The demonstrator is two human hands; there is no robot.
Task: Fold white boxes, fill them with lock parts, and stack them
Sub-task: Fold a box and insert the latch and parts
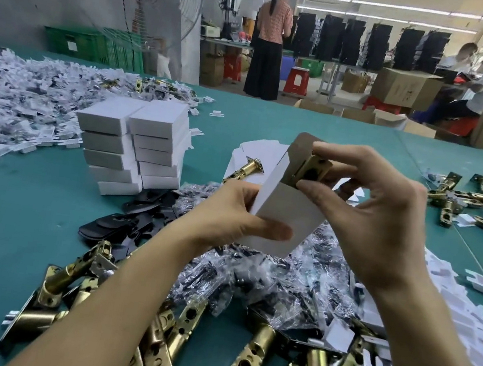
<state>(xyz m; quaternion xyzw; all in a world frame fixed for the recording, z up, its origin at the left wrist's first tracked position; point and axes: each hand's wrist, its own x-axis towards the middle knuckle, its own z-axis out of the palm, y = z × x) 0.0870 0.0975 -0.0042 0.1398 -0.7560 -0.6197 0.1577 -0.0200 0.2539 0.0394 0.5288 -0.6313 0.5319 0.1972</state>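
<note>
The left hand (229,215) gripped the lower end of the white box (285,214), which was tilted in the air with its long axis rising to the open top. At that opening the right hand (377,220) pinched a brass latch (313,169), partly inside the box. The push probably had to go down along the box, toward the left hand.

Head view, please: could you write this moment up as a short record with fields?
box: white, held tilted, top flap open
left hand: grips the box's lower part
right hand: pinches a brass latch at the box's open top
stack: closed white boxes, two columns, on the green table
near edge: loose brass latches, bagged parts, black plates
</note>
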